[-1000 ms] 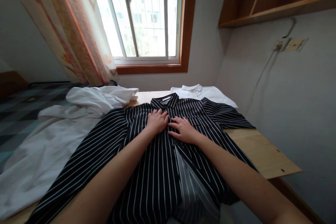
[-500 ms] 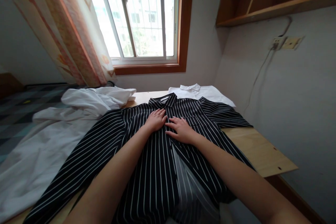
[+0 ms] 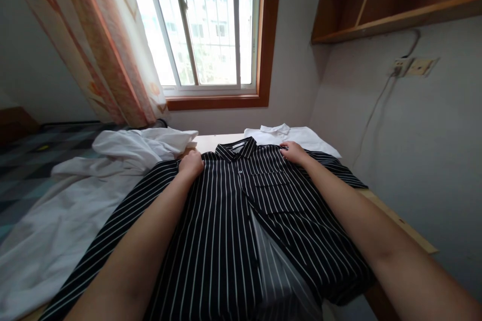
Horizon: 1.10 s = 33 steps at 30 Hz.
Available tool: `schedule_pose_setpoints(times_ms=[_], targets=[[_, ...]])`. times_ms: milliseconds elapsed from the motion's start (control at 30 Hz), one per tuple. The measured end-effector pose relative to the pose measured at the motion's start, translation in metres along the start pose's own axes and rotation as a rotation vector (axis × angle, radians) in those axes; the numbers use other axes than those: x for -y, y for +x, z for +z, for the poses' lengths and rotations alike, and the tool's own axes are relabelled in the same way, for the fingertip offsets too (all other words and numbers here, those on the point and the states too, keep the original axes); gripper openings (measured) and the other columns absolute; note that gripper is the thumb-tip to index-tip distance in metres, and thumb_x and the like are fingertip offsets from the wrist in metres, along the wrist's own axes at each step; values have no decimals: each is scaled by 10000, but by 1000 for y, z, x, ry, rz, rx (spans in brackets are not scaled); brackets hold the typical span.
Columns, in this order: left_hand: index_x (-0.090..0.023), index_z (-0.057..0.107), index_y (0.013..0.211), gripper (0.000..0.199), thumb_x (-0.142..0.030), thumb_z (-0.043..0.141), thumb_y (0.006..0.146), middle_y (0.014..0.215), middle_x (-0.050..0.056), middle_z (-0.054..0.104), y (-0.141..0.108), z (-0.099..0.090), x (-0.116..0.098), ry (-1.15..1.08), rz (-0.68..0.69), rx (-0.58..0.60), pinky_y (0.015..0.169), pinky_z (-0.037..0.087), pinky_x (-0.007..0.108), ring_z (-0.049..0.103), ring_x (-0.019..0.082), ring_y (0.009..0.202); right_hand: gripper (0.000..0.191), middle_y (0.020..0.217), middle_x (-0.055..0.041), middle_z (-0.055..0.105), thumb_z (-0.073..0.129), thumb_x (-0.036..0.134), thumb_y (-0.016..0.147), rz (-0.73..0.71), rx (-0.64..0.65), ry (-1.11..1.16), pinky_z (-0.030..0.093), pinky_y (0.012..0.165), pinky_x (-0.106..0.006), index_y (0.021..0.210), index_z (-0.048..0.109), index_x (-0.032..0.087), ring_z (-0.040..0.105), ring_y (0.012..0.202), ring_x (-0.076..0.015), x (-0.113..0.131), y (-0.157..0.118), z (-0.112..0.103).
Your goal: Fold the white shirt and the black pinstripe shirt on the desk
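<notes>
A black shirt with white stripes (image 3: 222, 220) lies front up, its collar toward the window and its lower front parted. My left hand (image 3: 191, 163) is closed on the shirt's left shoulder area, fingers curled into the cloth. On the other shoulder, my right hand (image 3: 293, 153) pinches the fabric near the top edge. One button shows below the collar. The sleeves spread out to both sides, partly behind my forearms.
A crumpled white cloth (image 3: 86, 180) lies at the left, over a checked bedcover (image 3: 18, 170). Behind the shirt is a folded white shirt (image 3: 309, 139). The pale wooden board (image 3: 406, 223) ends at the right, beside the wall. A shelf (image 3: 395, 15) hangs above.
My hands have moved apart from the middle of the chest to the two shoulders and closed on the cloth. The shirt's front now lies flatter, and the view has shifted slightly.
</notes>
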<state>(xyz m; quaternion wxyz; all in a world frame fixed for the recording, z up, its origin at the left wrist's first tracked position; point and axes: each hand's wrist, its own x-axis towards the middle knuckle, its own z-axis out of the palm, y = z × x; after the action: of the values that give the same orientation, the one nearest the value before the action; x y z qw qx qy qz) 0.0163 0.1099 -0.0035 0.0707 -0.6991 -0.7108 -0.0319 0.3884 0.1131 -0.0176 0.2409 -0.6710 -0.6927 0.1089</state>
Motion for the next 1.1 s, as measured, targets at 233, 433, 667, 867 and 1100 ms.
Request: schedule_pose_setpoints(times_ms=[233,433,667,867,1100], targets=[[-119,607,1258,436,-342,530,892,1363,233,560,25,7,2,-4,-3,92,955,497,360,591,319,1212,482,1275,-174,652,532,265,929,109,10,-6,486,904,-302,1382,533,100,715,774,-174,-13,27,10],[-151,715,1044,318,-271,673,752,1107,184,719,44,-1,3,-23,-64,168,895,541,353,666,327,1084,422,1200,-171,685,769,357,756,134,79,-146,486,919,-356,1114,706,142,641,1109,-301,-5,42,17],[-128,580,1208,360,-132,508,855,778,93,729,47,-17,-1,-608,-257,339,630,576,316,721,226,676,249,888,-108,725,533,130,884,176,29,39,550,669,-261,1098,659,120,712,720,-177,9,51,12],[-127,511,1256,381,-181,448,884,1079,147,685,54,-44,-5,-561,-177,-176,868,543,381,687,272,980,334,1142,-141,616,432,82,900,158,-310,480,568,602,-293,1207,542,154,680,715,-162,21,68,-8],[-98,530,1209,344,-176,402,900,1211,185,597,62,-49,-24,-441,-21,-380,1035,439,368,583,277,1162,243,1090,-132,572,423,125,889,-7,-575,195,441,998,-362,1074,576,161,555,1066,-226,23,82,-22]])
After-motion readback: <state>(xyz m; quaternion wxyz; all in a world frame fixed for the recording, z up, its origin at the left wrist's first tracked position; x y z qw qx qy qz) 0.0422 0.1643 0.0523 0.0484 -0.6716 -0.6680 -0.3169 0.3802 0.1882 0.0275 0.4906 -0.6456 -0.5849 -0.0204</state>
